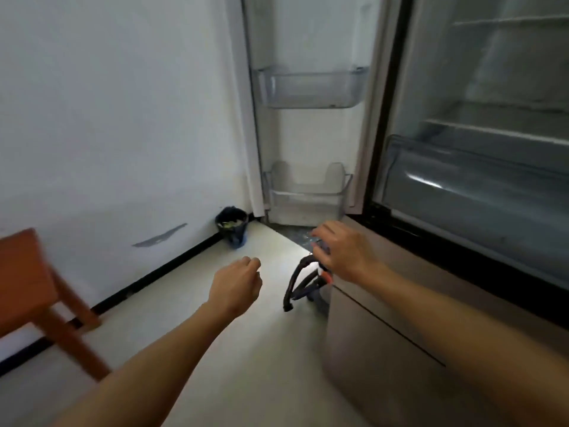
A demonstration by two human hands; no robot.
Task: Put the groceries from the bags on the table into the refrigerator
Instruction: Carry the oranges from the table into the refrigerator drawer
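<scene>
Two hands reach out low before the open refrigerator [480,143]: the right hand [345,251] has its fingers curled round a blurred dark item [303,283] with looping black straps, while the left hand [237,283] is loosely fisted and empty. That item hangs lengthwise downward beside the lower drawer front [385,328], just above the pale floor [215,349]. Clear door bins [311,87] stand behind, a small dark bin [232,224] sits in the corner, and an orange chair [30,288] is at left.

Right hand [345,251] grips a dark blue-black item [303,285] with a small red-orange spot just under the grip. Beside it, beige fridge drawer front [378,343], black seal band above. Left of grip: cream floor [191,303], white wall [117,118] with grey scuff, black baseboard, orange-brown chair [27,288], black bin [232,226].
</scene>
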